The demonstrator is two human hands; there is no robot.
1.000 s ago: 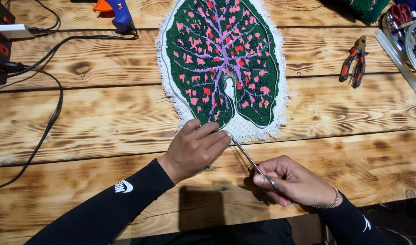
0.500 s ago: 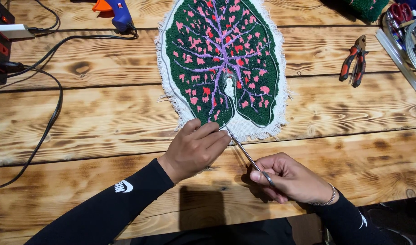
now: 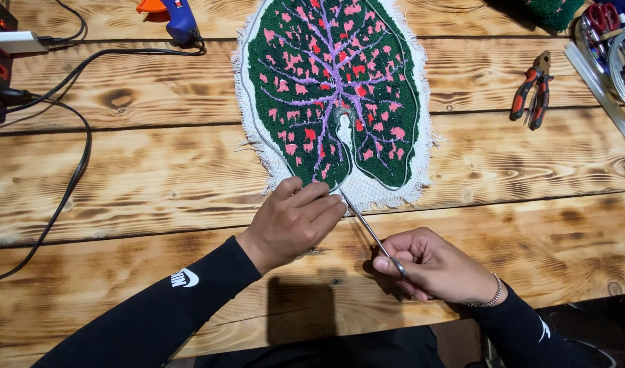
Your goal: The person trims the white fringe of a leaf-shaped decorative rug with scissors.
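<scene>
A leaf-shaped tufted piece (image 3: 334, 88), dark green with pink spots and purple veins, lies on a wooden table (image 3: 155, 177) with a frayed white cloth border. My left hand (image 3: 295, 221) presses its fingertips on the bottom left lobe's edge. My right hand (image 3: 435, 267) pinches the near end of a thin metal wire (image 3: 364, 225) that runs diagonally up to the leaf's bottom edge, beside my left fingertips.
Red-handled pliers (image 3: 532, 93) lie at the right. A blue glue gun (image 3: 179, 17) sits at the top left, with black cables (image 3: 74, 170) trailing across the left side. A metal strip, scissors and wire coil crowd the far right corner (image 3: 612, 48).
My right hand has slid slightly up and left along the wire, toward the leaf. My left hand stays pressed on the edge.
</scene>
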